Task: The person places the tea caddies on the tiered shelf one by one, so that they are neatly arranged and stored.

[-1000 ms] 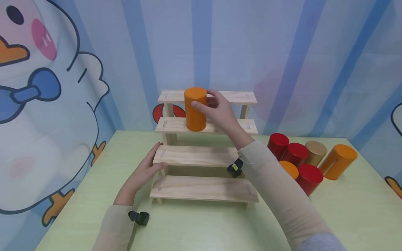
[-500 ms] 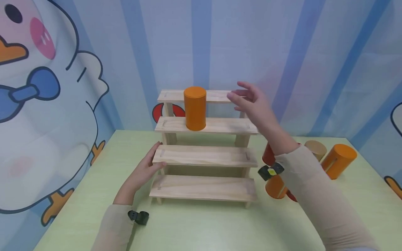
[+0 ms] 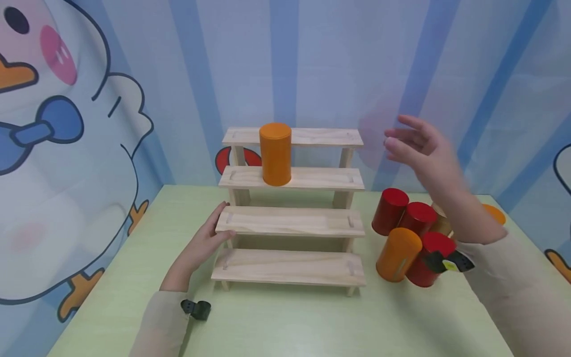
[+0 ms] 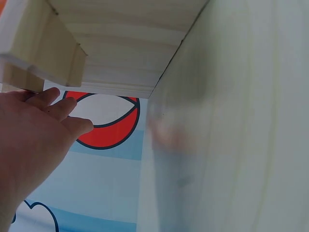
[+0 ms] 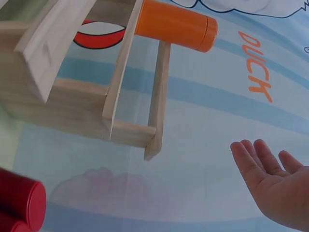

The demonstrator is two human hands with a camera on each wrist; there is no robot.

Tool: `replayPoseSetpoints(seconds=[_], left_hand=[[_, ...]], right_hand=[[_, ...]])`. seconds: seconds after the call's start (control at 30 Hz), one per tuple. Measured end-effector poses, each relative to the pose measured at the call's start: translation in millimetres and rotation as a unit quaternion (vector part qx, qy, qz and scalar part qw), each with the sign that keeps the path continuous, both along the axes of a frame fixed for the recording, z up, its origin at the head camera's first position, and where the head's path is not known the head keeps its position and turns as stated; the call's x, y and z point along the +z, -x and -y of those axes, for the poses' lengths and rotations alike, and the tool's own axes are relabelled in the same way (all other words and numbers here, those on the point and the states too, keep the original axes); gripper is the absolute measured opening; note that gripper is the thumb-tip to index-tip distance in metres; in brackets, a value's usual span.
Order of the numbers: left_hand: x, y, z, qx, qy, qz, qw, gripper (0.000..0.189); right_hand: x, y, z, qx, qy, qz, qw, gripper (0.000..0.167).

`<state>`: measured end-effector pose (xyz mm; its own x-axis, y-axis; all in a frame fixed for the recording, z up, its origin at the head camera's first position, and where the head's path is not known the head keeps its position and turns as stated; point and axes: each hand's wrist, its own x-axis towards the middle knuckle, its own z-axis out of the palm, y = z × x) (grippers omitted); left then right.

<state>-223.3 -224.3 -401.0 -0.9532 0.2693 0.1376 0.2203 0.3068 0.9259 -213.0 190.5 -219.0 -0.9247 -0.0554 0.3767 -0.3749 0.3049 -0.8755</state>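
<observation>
A four-tier stepped wooden shelf [image 3: 290, 221] stands on the table. On its third tier from the bottom, left of the middle, an orange cylindrical canister [image 3: 275, 156] stands upright. My left hand [image 3: 200, 250] holds the left end of the second tier, thumb at the front edge and fingers at the side; in the left wrist view its fingers touch the wood beneath a board. Raised in the air to the right of the shelf is my right hand [image 3: 430, 153], fingers loosely bent with nothing in them. The right wrist view shows this hand apart from the canister.
Right of the shelf stand several canisters: red ones [image 3: 391, 210], an orange one [image 3: 398, 255], a gold one [image 3: 441, 223] partly hidden by my right forearm, and another orange one [image 3: 494, 214] behind it. A striped duck-print cloth [image 3: 330, 64] hangs behind the table.
My right hand has let go of the orange canister on the third tier and moved away to the right, above the other canisters. The left hand has stayed on the shelf.
</observation>
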Motion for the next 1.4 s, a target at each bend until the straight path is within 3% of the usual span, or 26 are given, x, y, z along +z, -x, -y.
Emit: replayPoseSetpoints(seconds=[0.37, 0.5, 0.7, 0.9, 1.07, 1.2, 1.4], left_hand=[[-2.3, 0.4, 0.9, -0.001, 0.003, -0.006, 1.0000, 0.079], [-3.5, 1.8, 0.4, -0.003, 0.005, -0.007, 1.0000, 0.079], [-4.3, 2.8, 0.4, -0.002, 0.003, -0.005, 1.0000, 0.079], [-2.4, 1.7, 0.8, 0.000, 0.001, -0.005, 1.0000, 0.079], [-2.8, 2.4, 1.0, -0.003, 0.000, -0.009, 1.0000, 0.078], [-4.4, 3.1, 1.5, -0.006, -0.003, -0.009, 0.9999, 0.078], [-4.8, 2.6, 1.2, -0.004, -0.004, -0.009, 0.9999, 0.078]], right_hand=[[-23.6, -29.3, -37, -0.045, -0.086, -0.009, 0.9953, 0.058], [-39.3, -39.2, -53, -0.048, -0.088, -0.019, 0.9948, 0.059], [-67.0, -48.6, -78, -0.024, -0.030, -0.048, 0.9981, 0.059], [-94.2, -53.3, -96, -0.076, -0.076, -0.062, 0.9923, 0.059], [-116.0, -57.1, -111, -0.078, -0.062, -0.074, 0.9923, 0.058], [-130.7, -58.6, -122, -0.094, -0.076, -0.053, 0.9912, 0.056], [-150.8, -57.4, -135, -0.095, -0.095, 0.026, 0.9906, 0.060]])
